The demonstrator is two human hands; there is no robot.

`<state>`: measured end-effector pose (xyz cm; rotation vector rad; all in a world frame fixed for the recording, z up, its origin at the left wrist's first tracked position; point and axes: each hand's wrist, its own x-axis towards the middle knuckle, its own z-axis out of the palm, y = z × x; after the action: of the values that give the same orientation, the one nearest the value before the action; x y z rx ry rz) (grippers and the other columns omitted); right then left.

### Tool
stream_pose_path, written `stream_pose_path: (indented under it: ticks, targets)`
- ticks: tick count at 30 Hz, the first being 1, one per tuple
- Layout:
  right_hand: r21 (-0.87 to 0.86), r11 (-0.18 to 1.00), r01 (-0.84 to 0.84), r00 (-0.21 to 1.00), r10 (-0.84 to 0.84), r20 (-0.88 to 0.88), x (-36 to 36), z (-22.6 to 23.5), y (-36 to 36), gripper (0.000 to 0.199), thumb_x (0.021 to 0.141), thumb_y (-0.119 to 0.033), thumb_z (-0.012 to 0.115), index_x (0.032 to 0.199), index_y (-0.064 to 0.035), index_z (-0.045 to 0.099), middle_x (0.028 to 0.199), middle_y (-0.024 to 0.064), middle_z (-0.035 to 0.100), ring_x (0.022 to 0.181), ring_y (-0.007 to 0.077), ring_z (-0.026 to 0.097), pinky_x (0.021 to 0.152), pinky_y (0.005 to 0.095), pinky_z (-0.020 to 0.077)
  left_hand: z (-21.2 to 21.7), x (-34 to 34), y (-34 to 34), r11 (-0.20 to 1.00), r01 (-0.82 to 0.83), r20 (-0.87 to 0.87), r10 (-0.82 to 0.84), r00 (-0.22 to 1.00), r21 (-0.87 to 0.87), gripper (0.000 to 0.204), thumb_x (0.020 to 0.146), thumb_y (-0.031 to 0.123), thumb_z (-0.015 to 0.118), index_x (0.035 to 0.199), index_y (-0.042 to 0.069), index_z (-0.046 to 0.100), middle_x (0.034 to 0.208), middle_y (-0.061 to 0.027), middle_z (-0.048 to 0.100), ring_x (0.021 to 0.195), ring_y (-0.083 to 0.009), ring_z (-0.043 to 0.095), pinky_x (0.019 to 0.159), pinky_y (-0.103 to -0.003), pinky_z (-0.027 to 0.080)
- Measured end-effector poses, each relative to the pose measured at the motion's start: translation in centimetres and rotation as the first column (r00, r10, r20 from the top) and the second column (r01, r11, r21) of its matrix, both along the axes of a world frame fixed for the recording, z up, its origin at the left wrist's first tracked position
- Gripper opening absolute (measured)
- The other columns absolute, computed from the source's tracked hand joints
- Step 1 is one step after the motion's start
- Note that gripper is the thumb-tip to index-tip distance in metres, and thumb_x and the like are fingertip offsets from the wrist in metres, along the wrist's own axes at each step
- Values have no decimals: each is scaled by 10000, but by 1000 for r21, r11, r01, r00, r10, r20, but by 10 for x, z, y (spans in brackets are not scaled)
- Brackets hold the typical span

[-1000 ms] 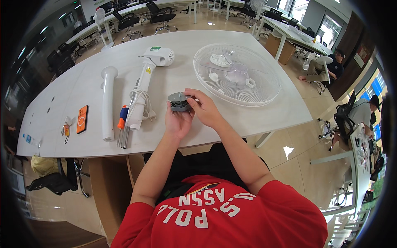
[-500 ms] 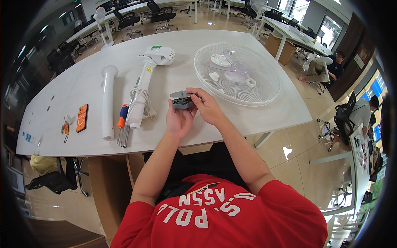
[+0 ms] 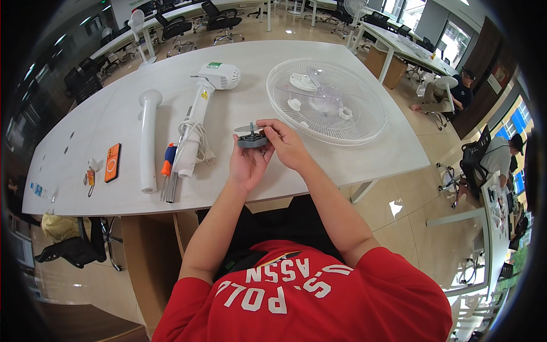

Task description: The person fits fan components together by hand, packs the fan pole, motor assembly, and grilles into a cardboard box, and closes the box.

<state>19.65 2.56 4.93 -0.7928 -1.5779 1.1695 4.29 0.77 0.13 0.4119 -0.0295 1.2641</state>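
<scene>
My left hand [image 3: 248, 170] is closed around a dark grey plastic piece [image 3: 253, 142] from below, above the table's near edge. Over that piece sits a thin round metal disc [image 3: 243, 129], with a short metal bolt [image 3: 251, 127] standing up near its middle. Fingers of my right hand [image 3: 289, 149] pinch the disc's right side, and the thumb lies beside the grey piece. A small gap shows between disc and grey piece. To the left lies a white fan motor head on its pole [image 3: 200, 102], with a bundled white cord [image 3: 192, 142].
On the white table [image 3: 228, 176] lie a white tube [image 3: 149, 142], an orange-handled screwdriver [image 3: 167, 162] by metal rods, an orange phone [image 3: 113, 163] and keys [image 3: 90, 174]. A round fan grille [image 3: 364, 122] holding white parts and a clear blade is at the right. People sit farther right.
The metal disc is lifted a little and tilted away from the grey piece, so more of the bolt and the gap show. Both hands stay nearly in place.
</scene>
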Motion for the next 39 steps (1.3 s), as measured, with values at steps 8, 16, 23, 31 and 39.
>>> stream_pose_path:
  ticks: [8,16,23,31,39]
  targets:
    - [-9,1000,1,1000,-1,7,0,3,-2,309,1114,-254,566,1327,-46,653,1124,69,706,945,133,639,827,299,541,0,-1,0,1000,21,19,-21,1000,2,584,1128,527,385,1446,49,491,1453,-129,561,1365,-273,517,1234,-434,389]
    - [124,979,160,984,-169,62,5,-10,-6,329,1070,-198,605,1350,-26,583,1189,74,679,1099,182,635,968,349,536,-16,-8,11,991,64,108,-77,991,121,729,1118,610,266,1421,-3,520,1417,-188,593,1383,-321,512,1265,-464,350]
    - [582,791,189,853,-426,302,4,-27,-31,237,863,-137,817,1045,-42,698,958,87,602,907,233,644,781,346,541,3,-3,2,978,-133,-79,121,989,-158,834,1099,663,236,1343,-67,557,1335,-218,641,1384,-367,536,1166,-475,430]
    - [379,868,320,837,-447,317,-11,-22,-35,187,842,-159,818,982,-42,779,862,93,622,780,249,650,701,383,532,3,0,0,991,-120,-185,128,974,56,725,1108,634,223,1315,55,606,1260,-161,710,1449,-352,487,1081,-502,453]
    - [274,891,363,892,-417,176,-8,-19,-40,152,891,-114,794,984,1,759,874,63,672,738,166,659,692,304,537,8,2,-4,994,-101,-113,105,988,40,538,1112,450,354,1277,21,635,1278,-180,707,1351,-361,572,1131,-495,466]
